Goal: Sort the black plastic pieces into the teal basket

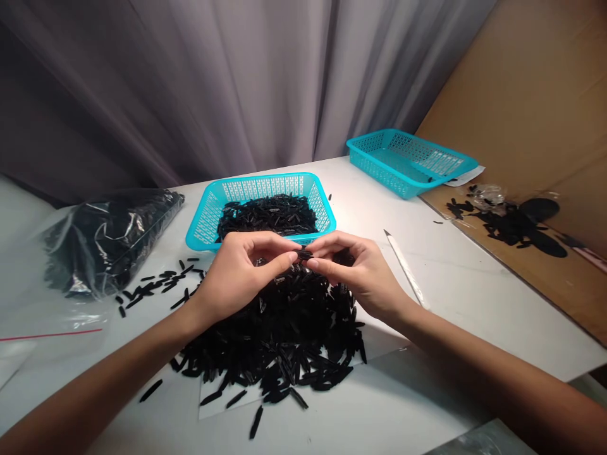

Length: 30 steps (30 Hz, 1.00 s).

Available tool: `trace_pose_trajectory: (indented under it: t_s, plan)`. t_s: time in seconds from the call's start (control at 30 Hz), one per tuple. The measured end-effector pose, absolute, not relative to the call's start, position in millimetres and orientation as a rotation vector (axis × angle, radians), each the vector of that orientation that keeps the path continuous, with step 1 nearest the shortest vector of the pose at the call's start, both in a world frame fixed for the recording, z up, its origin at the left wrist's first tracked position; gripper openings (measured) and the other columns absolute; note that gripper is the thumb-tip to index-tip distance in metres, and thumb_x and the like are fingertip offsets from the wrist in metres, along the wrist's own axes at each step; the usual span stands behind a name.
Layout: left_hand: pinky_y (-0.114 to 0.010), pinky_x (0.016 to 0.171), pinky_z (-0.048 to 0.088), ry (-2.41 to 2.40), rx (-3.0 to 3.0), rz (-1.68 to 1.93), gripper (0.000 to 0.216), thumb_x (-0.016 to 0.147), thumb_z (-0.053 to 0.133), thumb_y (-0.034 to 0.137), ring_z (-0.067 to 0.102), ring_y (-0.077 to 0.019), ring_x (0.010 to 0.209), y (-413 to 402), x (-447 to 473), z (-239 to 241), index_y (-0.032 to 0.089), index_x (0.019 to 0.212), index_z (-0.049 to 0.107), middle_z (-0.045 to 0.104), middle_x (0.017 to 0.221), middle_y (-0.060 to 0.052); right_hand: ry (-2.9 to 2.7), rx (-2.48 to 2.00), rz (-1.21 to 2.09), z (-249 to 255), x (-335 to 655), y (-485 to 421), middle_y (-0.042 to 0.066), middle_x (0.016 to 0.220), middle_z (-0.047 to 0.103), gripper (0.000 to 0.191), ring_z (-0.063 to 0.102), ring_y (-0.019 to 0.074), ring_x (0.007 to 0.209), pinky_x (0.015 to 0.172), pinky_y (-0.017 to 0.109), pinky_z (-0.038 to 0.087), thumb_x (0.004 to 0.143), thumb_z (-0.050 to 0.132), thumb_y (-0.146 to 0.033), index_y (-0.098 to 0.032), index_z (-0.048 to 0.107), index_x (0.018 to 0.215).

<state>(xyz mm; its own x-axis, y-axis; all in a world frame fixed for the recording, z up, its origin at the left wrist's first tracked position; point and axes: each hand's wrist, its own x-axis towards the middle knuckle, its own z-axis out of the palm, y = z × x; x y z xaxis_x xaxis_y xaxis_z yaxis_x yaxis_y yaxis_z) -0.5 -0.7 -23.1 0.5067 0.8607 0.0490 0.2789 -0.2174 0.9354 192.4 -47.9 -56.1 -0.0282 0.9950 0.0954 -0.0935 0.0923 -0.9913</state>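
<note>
Between the fingertips of my left hand (249, 268) and my right hand (353, 265) is a small black strip-shaped piece (304, 254). Both hands pinch it, thumbs toward me, their tips nearly meeting. Beneath them spreads a large pile of similar black pieces (284, 341), partly hidden by my hands and wrists. Just beyond my fingers stands a turquoise basket (199, 218) with many of the same black pieces inside. Its front rim is partly covered by my hands. What exactly the pieces are I cannot tell.
At left lies a clear plastic bag (114, 240) full of black pieces, with loose ones beside it. A second turquoise basket (408, 183) stands at the back right. A white-handled craft knife (405, 268) lies right of my hands. Black scraps (507, 224) rest on brown cardboard.
</note>
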Motion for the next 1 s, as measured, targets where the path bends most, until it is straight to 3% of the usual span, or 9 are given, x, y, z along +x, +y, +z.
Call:
trace_pose_trajectory:
  t_s: [0.47,1.0]
  plan:
    - [-0.015,0.076,0.055,0.938,1.733,0.759,0.012,0.083,0.076,0.031,0.072,-0.0110,0.084,0.1,-1.4,-22.2,0.021,0.090,0.078,0.078,0.089,0.002,-1.233,-1.051,1.175,-56.4,194.7,-48.0,0.000,0.074,0.071,0.021,0.057,0.0100,0.060,0.050,0.022,0.042,0.077,0.083,-0.026,-0.020,0.076,0.096]
    - [-0.016,0.070,0.055,0.945,1.763,0.800,0.011,0.082,0.078,0.031,0.071,-0.0108,0.077,-2.9,-1.0,-19.5,0.020,0.086,0.078,0.078,0.083,0.001,-1.199,-1.013,1.156,-58.2,195.4,-47.9,-0.002,0.073,0.070,0.012,0.053,0.0052,0.054,0.046,0.017,0.041,0.077,0.083,-0.021,-0.021,0.078,0.087]
